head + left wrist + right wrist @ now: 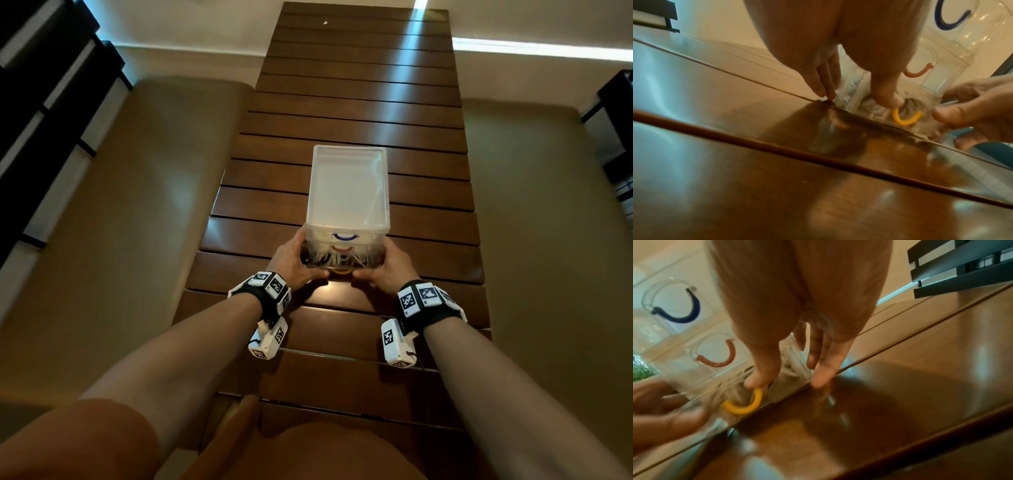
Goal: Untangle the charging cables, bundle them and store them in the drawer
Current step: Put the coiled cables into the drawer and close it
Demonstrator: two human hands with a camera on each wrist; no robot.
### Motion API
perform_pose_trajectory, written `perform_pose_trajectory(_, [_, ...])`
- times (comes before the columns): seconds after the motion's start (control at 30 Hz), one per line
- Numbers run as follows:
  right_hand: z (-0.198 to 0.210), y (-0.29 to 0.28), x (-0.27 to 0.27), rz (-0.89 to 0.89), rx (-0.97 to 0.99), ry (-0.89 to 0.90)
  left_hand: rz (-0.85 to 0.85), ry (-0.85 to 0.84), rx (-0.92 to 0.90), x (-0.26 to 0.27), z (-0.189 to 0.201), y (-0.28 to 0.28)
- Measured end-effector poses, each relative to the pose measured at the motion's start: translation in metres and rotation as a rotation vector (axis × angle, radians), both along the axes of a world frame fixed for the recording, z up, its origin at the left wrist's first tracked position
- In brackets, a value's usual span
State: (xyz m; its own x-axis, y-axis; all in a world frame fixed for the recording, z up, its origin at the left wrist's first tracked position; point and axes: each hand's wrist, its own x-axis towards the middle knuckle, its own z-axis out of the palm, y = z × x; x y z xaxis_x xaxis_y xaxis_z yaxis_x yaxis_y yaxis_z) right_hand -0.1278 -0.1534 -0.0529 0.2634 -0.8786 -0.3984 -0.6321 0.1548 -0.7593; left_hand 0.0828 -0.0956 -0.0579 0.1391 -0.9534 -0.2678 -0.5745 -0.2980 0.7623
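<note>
A clear plastic drawer unit (347, 185) stands on the slatted wooden table (359, 102). It has a blue handle (345, 237), a red handle (340, 249) and a yellow handle (906, 117) on the bottom drawer (342, 260). Pale cables (789, 368) show blurred through that drawer's front. My left hand (294, 260) lies round its left corner, thumb on the front beside the yellow handle and fingers straight down the side. On the right corner my right hand (390, 265) does the same, with its thumb (758, 379) pressing just above the yellow handle (744, 404).
The table (756, 178) runs long and narrow away from me, with glossy floor (154, 205) on both sides. Dark slatted furniture (41, 102) stands at the left, and more (616, 120) at the far right. Bare planks lie between the unit and my body.
</note>
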Motion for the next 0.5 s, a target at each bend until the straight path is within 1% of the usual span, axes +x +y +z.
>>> perform_pose_trajectory(0.07, [-0.003, 0.0, 0.005, -0.06, -0.105, 0.007, 0.094, 0.004, -0.046, -0.003, -0.004, -0.002])
perform_pose_trajectory(0.1, [-0.004, 0.0, 0.008, -0.085, -0.125, 0.007, 0.118, 0.008, -0.058, -0.003, -0.005, -0.003])
perform_pose_trajectory(0.2, [-0.008, -0.002, 0.011, -0.104, -0.103, -0.001, 0.122, 0.028, -0.052, -0.001, -0.007, -0.008])
perform_pose_trajectory(0.3, [-0.011, -0.006, 0.009, -0.056, -0.068, 0.049, 0.126, 0.042, -0.068, 0.0, -0.01, -0.009])
perform_pose_trajectory(0.4, [-0.016, -0.011, 0.009, -0.08, -0.091, 0.074, 0.135, 0.066, -0.065, -0.002, -0.012, -0.014])
perform_pose_trajectory(0.5, [-0.015, -0.014, 0.013, -0.08, -0.072, 0.092, 0.099, 0.158, -0.01, 0.004, -0.008, -0.023])
